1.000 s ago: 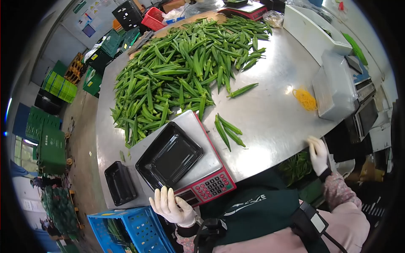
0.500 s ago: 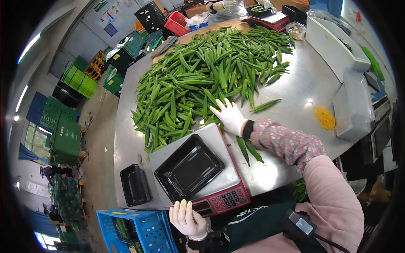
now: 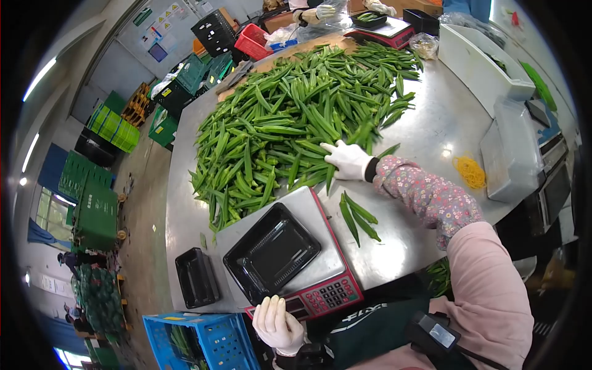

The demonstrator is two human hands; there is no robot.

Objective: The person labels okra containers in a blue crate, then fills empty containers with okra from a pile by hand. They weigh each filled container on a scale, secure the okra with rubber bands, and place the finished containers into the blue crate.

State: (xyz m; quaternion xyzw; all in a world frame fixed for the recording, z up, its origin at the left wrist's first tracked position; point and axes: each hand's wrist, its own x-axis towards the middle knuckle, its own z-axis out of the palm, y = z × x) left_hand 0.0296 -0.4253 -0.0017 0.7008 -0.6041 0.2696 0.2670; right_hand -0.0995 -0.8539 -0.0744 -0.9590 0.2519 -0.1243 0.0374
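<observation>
A large heap of green okra (image 3: 277, 123) covers much of the metal table. At its near right edge is my right hand (image 3: 348, 161) in a white glove, fingers curled on okra pods; one pod points down below the fingers. A blurred pod lies just beyond the hand. A few loose okra pods (image 3: 357, 217) lie beside the red-edged digital scale (image 3: 330, 262). On the scale plate sits a bare black plastic tray (image 3: 271, 246), slightly turned. My gloved left hand (image 3: 277, 324), fingers bent and together, is by the scale's front edge near the tray's corner, with nothing seen in it.
Another black tray (image 3: 197, 277) lies left of the scale, above a blue crate (image 3: 200, 342) holding okra. Yellow rubber bands (image 3: 470, 172) and clear plastic containers (image 3: 515, 151) are on the right. Across the table another person's gloved hands (image 3: 379, 7) are near a second scale (image 3: 391, 32).
My right hand has moved right and its fingers have gone from spread to curled on okra. The loose pods beside the scale have shifted slightly. My left hand has hardly moved.
</observation>
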